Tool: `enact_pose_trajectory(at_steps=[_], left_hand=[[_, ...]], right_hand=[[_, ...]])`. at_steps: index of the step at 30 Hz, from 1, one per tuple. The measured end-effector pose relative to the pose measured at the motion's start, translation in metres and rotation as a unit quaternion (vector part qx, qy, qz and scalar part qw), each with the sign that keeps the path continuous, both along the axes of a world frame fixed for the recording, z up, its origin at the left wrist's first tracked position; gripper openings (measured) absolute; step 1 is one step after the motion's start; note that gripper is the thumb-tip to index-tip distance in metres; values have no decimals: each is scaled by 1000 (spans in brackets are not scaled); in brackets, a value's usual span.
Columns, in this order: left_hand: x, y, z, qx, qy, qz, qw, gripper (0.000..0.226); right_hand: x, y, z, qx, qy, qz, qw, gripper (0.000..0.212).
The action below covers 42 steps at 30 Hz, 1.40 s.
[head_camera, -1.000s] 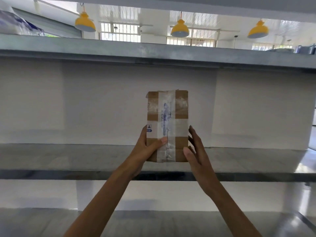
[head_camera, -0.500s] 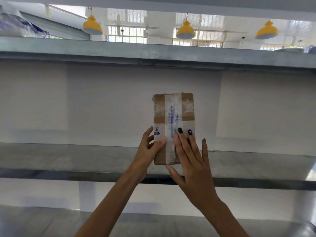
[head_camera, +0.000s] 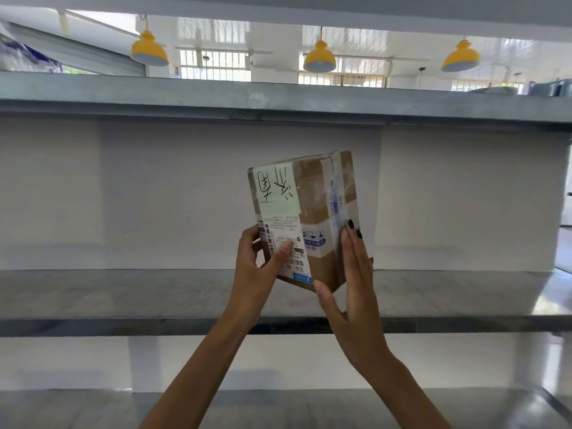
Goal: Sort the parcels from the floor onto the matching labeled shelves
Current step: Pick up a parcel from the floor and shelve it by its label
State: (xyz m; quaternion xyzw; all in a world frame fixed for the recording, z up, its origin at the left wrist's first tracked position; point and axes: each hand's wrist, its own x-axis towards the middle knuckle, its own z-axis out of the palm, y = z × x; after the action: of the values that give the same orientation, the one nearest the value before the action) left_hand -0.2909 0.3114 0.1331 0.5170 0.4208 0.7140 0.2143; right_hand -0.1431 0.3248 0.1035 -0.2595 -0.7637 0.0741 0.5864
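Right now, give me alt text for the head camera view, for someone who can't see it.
Two bare hands hold a taped cardboard parcel upright in front of a grey metal shelf, the left hand gripping the side with a white handwritten label and the right hand flat against the taped side. Yellow pendant lamps hang beyond the shelf above.

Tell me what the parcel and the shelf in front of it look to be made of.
Parcel: brown corrugated cardboard by its look, matte, banded with glossy clear tape that catches glare; a white paper label with handwriting and barcodes covers one face. Middle shelf: likely galvanized sheet metal, grey with a dull mottled sheen and a folded front lip. Left hand and right hand hold the parcel.
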Motion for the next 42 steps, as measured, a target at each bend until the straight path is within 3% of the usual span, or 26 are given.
enact_pose_trajectory(at_steps=[5,11,14,18,23,26,30,33,36,40,42], left_hand=[[-3,-9,-1,26,32,-15,999,16],[-2,-17,0,40,105,33,993,14],[-1,-18,-1,26,93,-5,995,14],[-1,-21,-2,-7,55,-101,993,26],[-5,-20,2,-39,52,-169,983,37],[-9,-18,1,-60,65,-188,978,55],[-15,-16,-2,-95,84,-182,975,83],[-10,-12,-4,-91,44,-166,981,81],[-4,-10,-8,-82,33,-152,984,81],[5,-8,-13,-90,35,-155,983,83],[9,-8,-15,-92,31,-156,983,89]], right_hand=[[10,-1,-8,-50,59,63,995,68],[24,-3,-5,-195,164,179,950,59],[27,-7,-9,-233,187,193,935,55],[27,-8,-13,-253,204,194,926,53],[34,-8,-12,-273,230,224,907,54],[37,-9,-8,-264,226,225,910,60],[41,-1,-3,-271,277,232,892,96],[39,6,-10,-315,293,249,868,116],[29,5,-23,-378,304,306,819,131],[22,2,-27,-405,316,366,776,100],[24,3,-23,-404,322,381,767,94]])
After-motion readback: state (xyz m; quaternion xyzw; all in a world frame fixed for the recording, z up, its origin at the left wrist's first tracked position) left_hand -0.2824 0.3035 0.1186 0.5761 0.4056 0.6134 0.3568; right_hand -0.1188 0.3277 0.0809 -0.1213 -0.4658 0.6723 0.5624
